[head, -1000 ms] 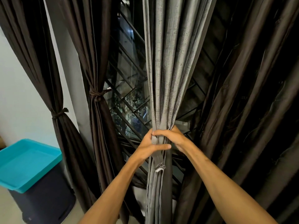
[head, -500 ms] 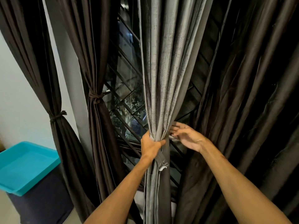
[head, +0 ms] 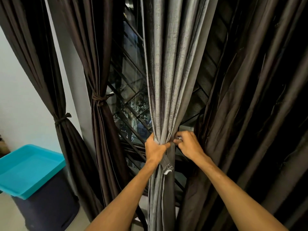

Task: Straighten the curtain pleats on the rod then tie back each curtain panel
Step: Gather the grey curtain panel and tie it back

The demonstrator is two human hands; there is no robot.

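Right hand (head: 188,145) has returned to the gathered curtain (head: 166,72), pinching its edge; left hand (head: 155,148) clamps the bunch. Risk: a loosened grip could spill the pleats before the tie (head: 166,164) wraps.

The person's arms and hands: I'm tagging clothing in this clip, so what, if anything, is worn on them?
Both the left forearm and the right forearm are bare down to the frame's lower edge, with no sleeve or cuff in view. The left hand and the right hand are ungloved, and no watch or bracelet shows at either wrist.
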